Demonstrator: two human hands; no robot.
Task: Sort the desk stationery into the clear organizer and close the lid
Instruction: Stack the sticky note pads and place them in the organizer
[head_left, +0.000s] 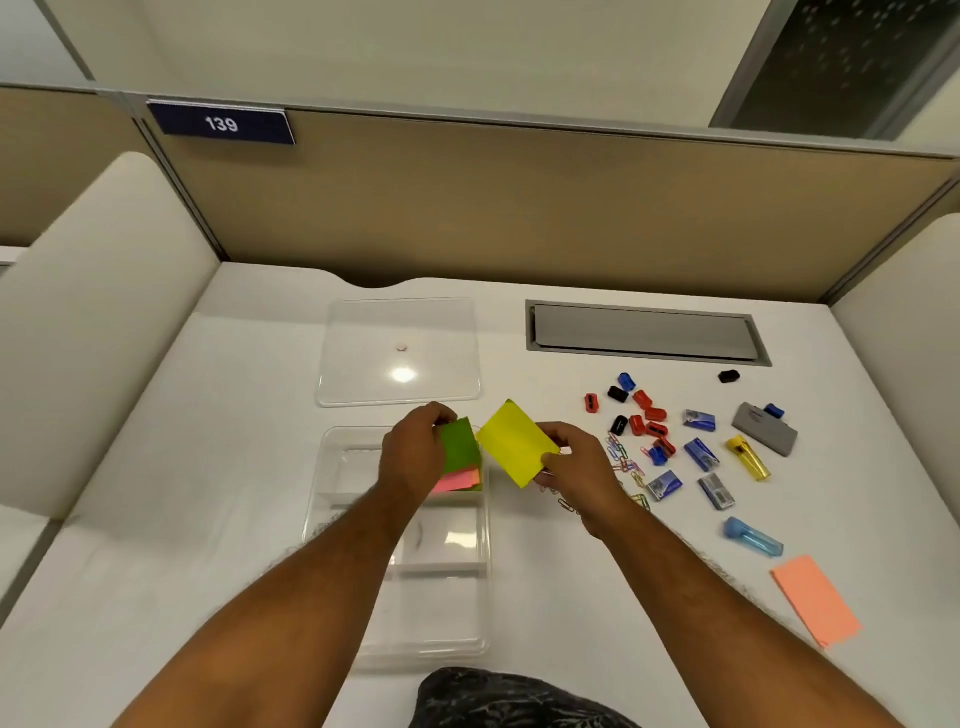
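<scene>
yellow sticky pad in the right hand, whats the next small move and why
Probably lower the yellow pad, pinched by the right hand, into the organizer compartment where the left hand holds the green pad over pink ones: the colours look grouped there.
</scene>
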